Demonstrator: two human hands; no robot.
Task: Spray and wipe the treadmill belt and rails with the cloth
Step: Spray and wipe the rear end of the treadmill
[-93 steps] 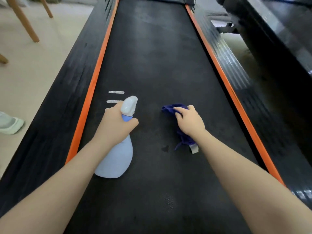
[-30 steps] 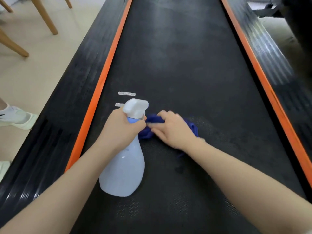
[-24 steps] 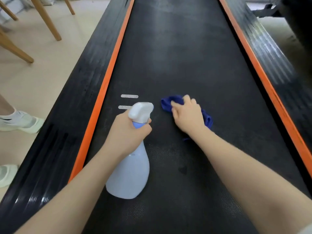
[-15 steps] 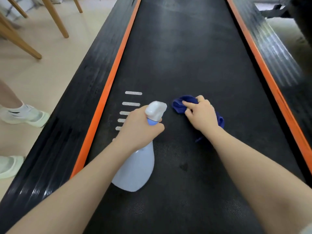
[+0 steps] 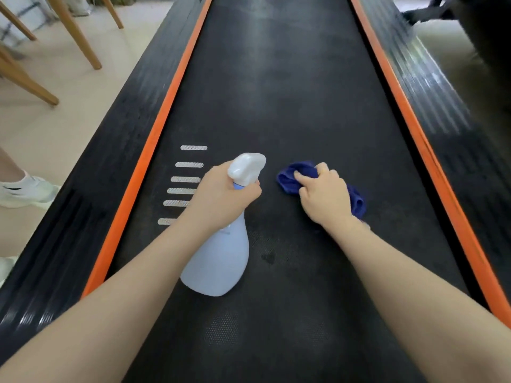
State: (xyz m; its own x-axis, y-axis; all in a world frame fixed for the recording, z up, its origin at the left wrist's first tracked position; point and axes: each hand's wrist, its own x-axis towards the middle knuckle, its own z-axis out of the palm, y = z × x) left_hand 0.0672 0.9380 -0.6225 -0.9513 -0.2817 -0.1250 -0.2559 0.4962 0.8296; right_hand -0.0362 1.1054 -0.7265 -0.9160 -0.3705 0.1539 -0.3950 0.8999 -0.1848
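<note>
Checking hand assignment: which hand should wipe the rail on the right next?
Right, probably. The right hand already grips the blue cloth on the belt, nearer the right rail. The left hand is occupied holding the spray bottle.

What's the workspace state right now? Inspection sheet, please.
Surface: black belt, a small dark spot near the bottle, pale stripes at its left edge.
Job's things: pale blue spray bottle, white nozzle pointing ahead; blue cloth bunched on the belt; orange-edged rails, left and right.
Clutter: nothing seen.
Hands: left hand grips the bottle's neck; right hand presses and holds the cloth.
Cables: nothing seen.
Surroundings: beige floor, wooden legs far left, a white shoe beside the left rail, a dark object far right, unclear.
</note>
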